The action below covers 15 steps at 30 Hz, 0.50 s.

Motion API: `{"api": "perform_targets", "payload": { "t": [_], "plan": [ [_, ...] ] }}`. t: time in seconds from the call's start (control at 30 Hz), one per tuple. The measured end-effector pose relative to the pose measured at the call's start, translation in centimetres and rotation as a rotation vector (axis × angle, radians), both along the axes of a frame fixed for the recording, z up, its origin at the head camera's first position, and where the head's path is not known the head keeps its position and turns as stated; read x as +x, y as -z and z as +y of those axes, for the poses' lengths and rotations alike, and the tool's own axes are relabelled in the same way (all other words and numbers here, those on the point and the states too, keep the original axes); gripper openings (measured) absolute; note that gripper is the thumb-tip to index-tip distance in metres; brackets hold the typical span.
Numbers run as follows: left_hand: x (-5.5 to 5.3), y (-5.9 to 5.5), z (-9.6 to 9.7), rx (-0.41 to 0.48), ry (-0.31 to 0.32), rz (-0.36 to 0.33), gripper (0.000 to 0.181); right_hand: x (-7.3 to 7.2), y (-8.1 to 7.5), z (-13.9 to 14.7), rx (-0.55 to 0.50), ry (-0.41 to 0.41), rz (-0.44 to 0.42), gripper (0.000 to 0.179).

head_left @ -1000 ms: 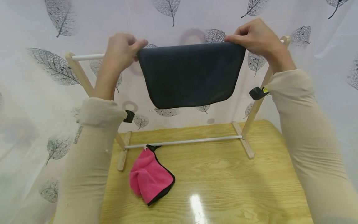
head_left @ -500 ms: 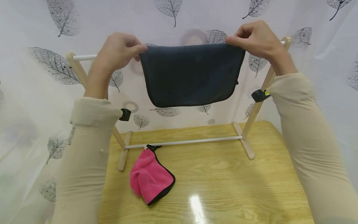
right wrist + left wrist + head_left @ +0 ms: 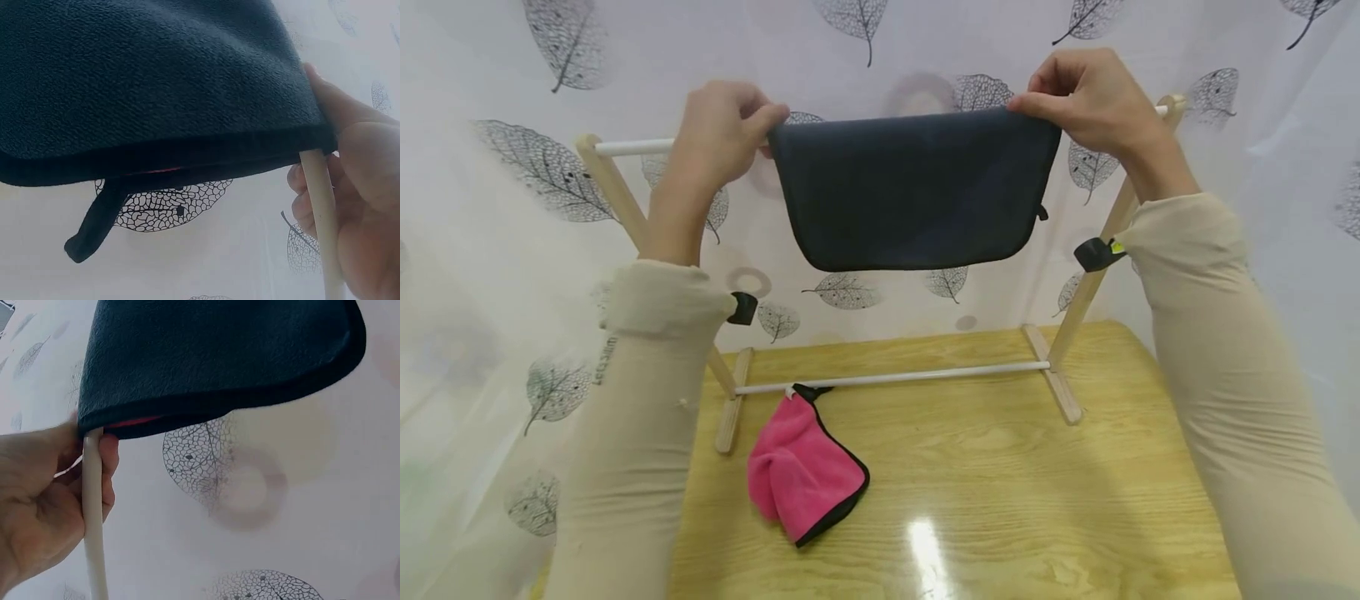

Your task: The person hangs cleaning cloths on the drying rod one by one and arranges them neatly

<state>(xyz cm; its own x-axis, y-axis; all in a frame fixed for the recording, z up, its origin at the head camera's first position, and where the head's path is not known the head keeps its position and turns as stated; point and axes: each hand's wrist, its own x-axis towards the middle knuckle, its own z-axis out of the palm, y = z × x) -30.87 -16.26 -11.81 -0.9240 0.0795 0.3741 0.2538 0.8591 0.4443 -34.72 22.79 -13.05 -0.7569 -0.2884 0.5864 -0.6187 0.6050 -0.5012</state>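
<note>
While a dark cloth (image 3: 917, 193) drapes over the upper rod (image 3: 636, 147), 2 hands (image 3: 718, 129) (image 3: 1097, 102) pinch its top corners.

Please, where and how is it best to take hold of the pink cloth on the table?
Probably pinch the pink cloth at the bunched fold on its left side, coming from above: the fabric seems to rise there, while its black-edged right corner looks flat against the table.
</note>
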Motion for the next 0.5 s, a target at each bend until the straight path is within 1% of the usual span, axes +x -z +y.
{"api": "perform_targets", "payload": {
  "t": [0.1,0.27,0.33,0.4,0.5],
  "plan": [
    [0.1,-0.1,-0.5,-0.022,0.062,-0.002,0.049,-0.1,0.0,0.1,0.011,0.022,0.008,0.02],
    [0.4,-0.3,-1.3,-0.029,0.148,-0.034,0.05,-0.2,0.0,0.0,0.043,0.06,-0.026,0.026],
    [0.3,-0.3,-1.4,-0.024,0.156,-0.037,0.047,-0.1,0.0,0.0,0.059,0.077,-0.027,0.031],
    [0.1,-0.2,-1.3,-0.026,0.153,-0.022,0.043,0.0,0.0,-0.1,0.08,0.093,-0.02,0.034],
    [-0.1,-0.1,-1.1,-0.028,0.119,-0.006,0.042,0.2,0.0,-0.1,0.082,0.091,-0.009,0.032]
  ]
}}
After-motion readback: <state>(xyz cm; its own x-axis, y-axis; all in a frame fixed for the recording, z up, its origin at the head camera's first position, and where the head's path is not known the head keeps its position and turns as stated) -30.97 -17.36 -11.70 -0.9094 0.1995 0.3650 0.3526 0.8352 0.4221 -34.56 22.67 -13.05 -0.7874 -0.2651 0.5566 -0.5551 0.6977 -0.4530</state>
